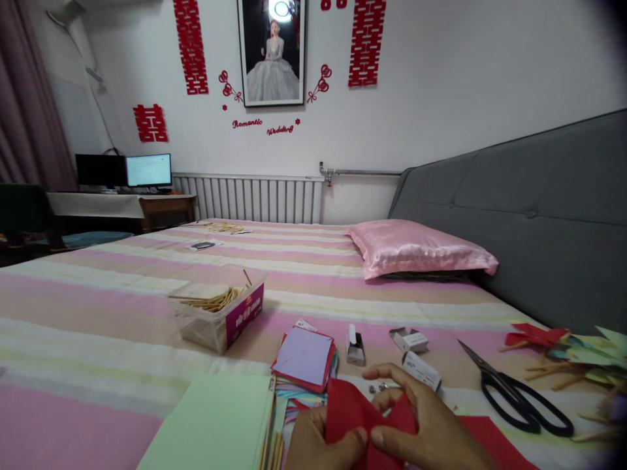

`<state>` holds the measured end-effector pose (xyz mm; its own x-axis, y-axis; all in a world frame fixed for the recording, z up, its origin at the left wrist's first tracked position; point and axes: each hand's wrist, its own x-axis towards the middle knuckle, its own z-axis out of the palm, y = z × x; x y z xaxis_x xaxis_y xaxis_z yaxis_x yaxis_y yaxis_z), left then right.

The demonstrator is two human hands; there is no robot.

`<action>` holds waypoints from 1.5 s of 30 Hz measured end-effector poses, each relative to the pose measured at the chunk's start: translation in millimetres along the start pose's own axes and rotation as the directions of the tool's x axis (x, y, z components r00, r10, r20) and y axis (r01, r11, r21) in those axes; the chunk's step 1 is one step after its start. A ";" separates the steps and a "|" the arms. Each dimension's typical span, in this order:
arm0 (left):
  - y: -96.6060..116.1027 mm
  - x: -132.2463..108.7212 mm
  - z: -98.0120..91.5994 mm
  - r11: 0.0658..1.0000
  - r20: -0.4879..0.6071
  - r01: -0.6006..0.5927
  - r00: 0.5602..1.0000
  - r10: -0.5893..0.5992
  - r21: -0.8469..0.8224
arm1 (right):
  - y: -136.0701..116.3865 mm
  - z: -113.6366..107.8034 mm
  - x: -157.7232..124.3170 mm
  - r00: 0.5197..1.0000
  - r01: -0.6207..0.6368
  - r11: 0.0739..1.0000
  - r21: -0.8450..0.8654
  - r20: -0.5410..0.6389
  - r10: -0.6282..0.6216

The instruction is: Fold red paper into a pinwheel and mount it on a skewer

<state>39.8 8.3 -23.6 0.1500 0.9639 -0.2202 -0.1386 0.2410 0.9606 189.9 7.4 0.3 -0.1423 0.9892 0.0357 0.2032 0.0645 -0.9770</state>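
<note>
Bed (29,339): striped cover, pink pillow (421,248) against the grey headboard (514,176)
Left hand (308,440): gripping folded red paper (343,408), thumb across its front
Right hand (426,418): pinching the same piece from the other side, index finger raised
Folded piece: between both hands, nearer the camera than the square paper stack (304,352)
Green sheets (210,424): beside the left hand
Scissors (497,378): lying right of the right hand
Clear tub (200,329): beyond the green sheets, holding thin sticks (215,301)
</note>
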 end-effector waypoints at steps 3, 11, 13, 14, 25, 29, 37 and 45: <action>-4.1 3.7 -4.7 0.998 -0.072 -0.005 0.997 0.001 -0.056 | -3.7 0.8 -0.1 0.996 0.079 0.995 0.058 -0.050 -0.077; 4.6 -1.5 -7.7 0.993 -0.133 -0.016 0.991 0.000 -0.120 | -14.6 1.5 -0.7 0.993 0.097 0.992 -0.082 -0.053 -0.102; 2.5 -0.3 -7.4 0.990 -0.100 -0.011 0.995 -0.003 -0.138 | -16.6 2.1 -0.8 0.995 0.098 0.986 -0.136 -0.020 -0.101; 0.2 1.1 -7.5 0.990 -0.087 -0.011 0.996 -0.001 -0.139 | -17.4 2.4 -1.0 0.995 0.099 0.982 -0.161 -0.015 -0.103; -22.7 14.4 -10.3 0.996 -0.064 -0.031 0.998 0.026 -0.085 | -17.4 2.7 -0.9 0.994 0.049 0.947 -0.319 -0.080 -0.079; -13.3 8.9 -8.1 0.995 -0.041 -0.035 0.999 0.031 -0.093 | -13.4 4.6 0.5 0.986 0.062 0.931 -0.359 -0.124 -0.114; -5.5 4.1 -5.2 0.998 -0.093 -0.055 0.994 0.057 0.021 | -8.1 5.0 0.6 0.986 0.063 0.905 -0.420 -0.116 -0.122; 6.4 -1.5 -3.4 0.991 -0.035 -0.077 0.996 0.081 0.105 | -13.2 9.0 -3.3 0.998 0.031 0.993 0.110 -0.057 -0.024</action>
<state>35.4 8.8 -17.7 0.1038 0.9836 -0.1474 -0.0458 0.1527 0.9872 178.9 2.1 11.1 -0.0914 0.9932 0.0716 0.0911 0.0800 -0.9926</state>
